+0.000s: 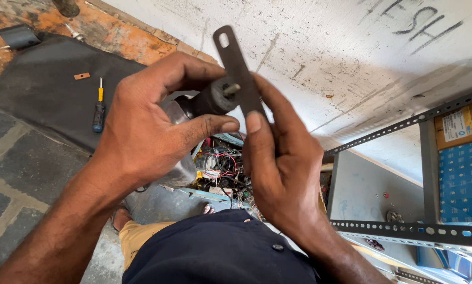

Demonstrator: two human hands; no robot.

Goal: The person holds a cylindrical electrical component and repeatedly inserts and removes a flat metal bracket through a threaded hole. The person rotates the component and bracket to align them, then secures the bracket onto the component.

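Note:
My left hand grips a dark cylindrical motor-like part with a silvery body below it; a short metal shaft sticks out of its end. My right hand holds a flat dark metal strip with a slot hole near its top end. The strip sits against the shaft, thumb and fingers pinching its lower part. Both hands are raised in front of my chest, close together.
A dark mat on the floor carries a yellow-and-blue screwdriver and a small copper piece. A box of tangled wires and parts lies below my hands. A slotted-angle metal rack with blue boxes stands at right, beside a white wall.

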